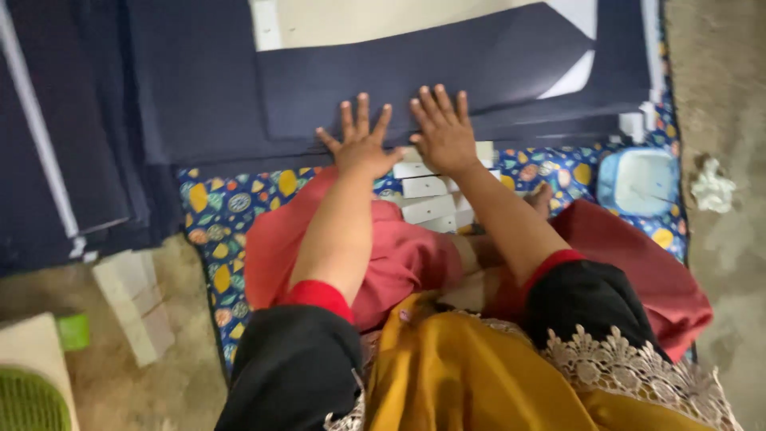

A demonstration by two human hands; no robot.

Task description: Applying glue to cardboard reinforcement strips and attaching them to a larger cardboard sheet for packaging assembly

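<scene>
The person sits on the floor point(718, 72) over a patterned mat point(239, 207), both arms stretched forward. The left hand point(361, 144) lies flat with fingers spread wide, its grip apart and clamped on nothing, palm down at the near edge of the dark sheet point(447, 72). The right hand point(443, 132) lies just beside it, also flat and open, fingers a little closer together, pressing on the same edge. The thumbs nearly meet; whether they touch is hard to tell.

The dark sheet lies straight ahead of the person, on a stack of similar navy sheets that spreads across the top and left of the view. A pale panel point(383, 20) shows beyond it.

Under and just behind the hands sits a pile of small white pieces point(427, 199), resting on the mat against red cloth point(399, 255). To the right, on the mat, stands a light blue box point(638, 179), with a crumpled white wad point(712, 187) on the floor beside it. At the left lie tan strips point(132, 303) and a green basket point(28, 403).
</scene>
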